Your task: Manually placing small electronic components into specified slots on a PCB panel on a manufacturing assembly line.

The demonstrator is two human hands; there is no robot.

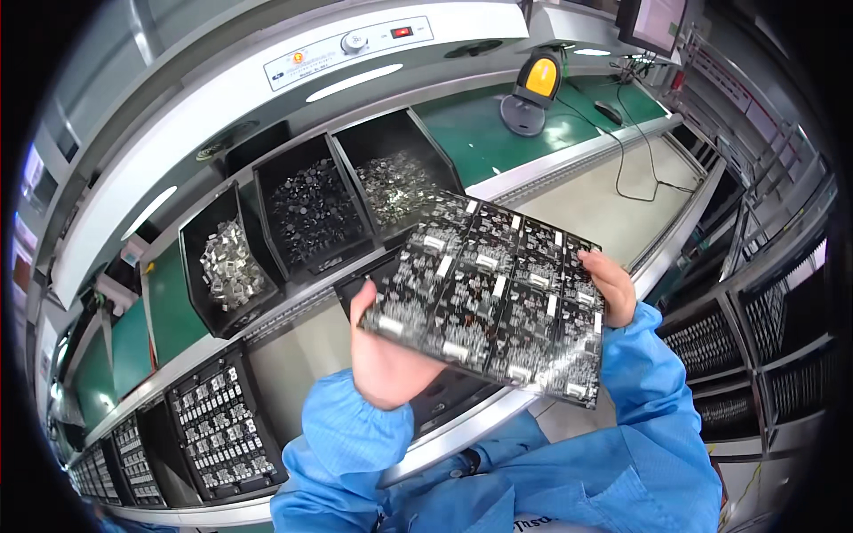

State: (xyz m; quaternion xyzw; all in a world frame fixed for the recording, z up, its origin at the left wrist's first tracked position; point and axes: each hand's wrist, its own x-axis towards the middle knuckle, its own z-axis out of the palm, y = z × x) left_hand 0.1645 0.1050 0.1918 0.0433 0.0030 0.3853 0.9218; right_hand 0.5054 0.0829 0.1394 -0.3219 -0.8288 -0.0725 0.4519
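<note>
We hold a black panel [493,298] of small circuit boards, tilted, between both hands: left hand [384,355] cupping its near-left edge, right hand [613,286] pinching its right edge. Beyond our grip, three black bins [267,213] hold shiny metal clips, dark parts, silvery bits.

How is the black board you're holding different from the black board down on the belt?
The held black circuit board panel is lifted and tilted, gripped by the left hand and right hand; the black circuit board panel on the belt lies flat in a frame, untouched. The held one looks bigger, being nearer. Both are black with small white parts in a grid.
</note>
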